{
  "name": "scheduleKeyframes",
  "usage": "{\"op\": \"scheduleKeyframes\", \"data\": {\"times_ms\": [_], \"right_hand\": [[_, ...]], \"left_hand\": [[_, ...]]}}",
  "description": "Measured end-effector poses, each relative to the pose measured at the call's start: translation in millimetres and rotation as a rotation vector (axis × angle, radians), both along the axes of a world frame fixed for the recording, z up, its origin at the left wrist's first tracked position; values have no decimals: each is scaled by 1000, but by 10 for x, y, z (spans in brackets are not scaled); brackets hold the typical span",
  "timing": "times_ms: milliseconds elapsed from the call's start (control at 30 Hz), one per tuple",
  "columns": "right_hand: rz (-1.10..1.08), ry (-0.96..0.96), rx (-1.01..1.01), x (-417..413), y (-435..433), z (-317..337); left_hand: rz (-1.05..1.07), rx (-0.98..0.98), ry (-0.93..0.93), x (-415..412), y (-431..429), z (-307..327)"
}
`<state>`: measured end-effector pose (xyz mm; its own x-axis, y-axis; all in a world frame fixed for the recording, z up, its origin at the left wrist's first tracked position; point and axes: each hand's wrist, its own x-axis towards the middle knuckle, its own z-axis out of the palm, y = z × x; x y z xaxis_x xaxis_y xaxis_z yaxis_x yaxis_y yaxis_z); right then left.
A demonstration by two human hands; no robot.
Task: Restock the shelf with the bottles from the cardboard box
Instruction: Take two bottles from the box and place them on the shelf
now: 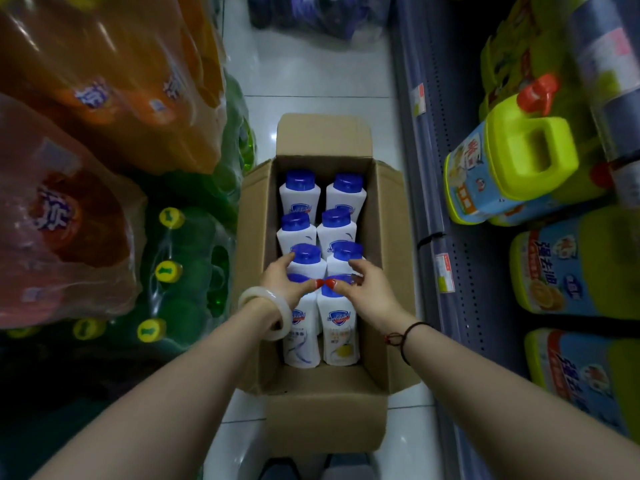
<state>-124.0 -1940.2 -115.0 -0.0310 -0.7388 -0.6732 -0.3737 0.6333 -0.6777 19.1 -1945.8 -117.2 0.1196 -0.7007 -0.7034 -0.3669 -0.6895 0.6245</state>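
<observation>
An open cardboard box (381, 237) stands on the floor below me, holding several white bottles with blue caps in two rows. My left hand (282, 280) wraps around the cap of the nearest left bottle (301, 337). My right hand (363, 287) wraps around the cap of the nearest right bottle (341, 337). Both thumbs meet between the two caps. Both bottles stand upright in the box. The shelf (440, 209) runs along the right side of the aisle.
Green-yellow detergent jugs (512, 168) fill the shelf levels at right. Shrink-wrapped packs of orange and green soda bottles (104, 133) are stacked at left, close to the box. More wrapped goods (318, 12) lie on the white tile floor beyond the box.
</observation>
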Motion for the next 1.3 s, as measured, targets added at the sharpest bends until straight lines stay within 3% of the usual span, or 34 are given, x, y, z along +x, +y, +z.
{"op": "scheduleKeyframes", "data": {"times_ms": [467, 733, 1000, 1300], "right_hand": [[-170, 103, -9, 82, 210, -572], [-240, 68, 4, 71, 256, -610], [-212, 122, -16, 103, 314, -650], [-229, 27, -14, 97, 371, -560]], "left_hand": [[90, -36, -140, -66, 173, -455], [60, -45, -60, -52, 232, -540], [0, 71, -46, -22, 277, -511], [3, 118, 24, -17, 320, -412]]}}
